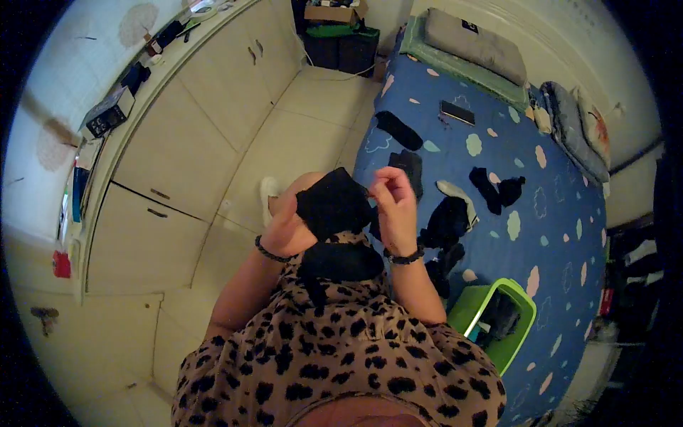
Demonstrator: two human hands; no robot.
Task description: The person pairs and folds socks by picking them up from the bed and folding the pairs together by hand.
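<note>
Two hands share one black cloth piece (334, 206) in front of the person's lap: the left hand (282, 229) is partly closed, its thumb and fingers gripping one edge, while the right hand (395, 206) pinches the opposite edge, thumb to fingertips. Clock directions run from that cloth. One more black piece (341, 262) lies on the lap at six o'clock. On the one bed (569, 199), one long black sock (398, 129) lies at one o'clock, one folded dark grey piece (408, 169) and one phone (457, 112) at two, and one green basket (467, 307) holding dark cloth (501, 313) at four.
</note>
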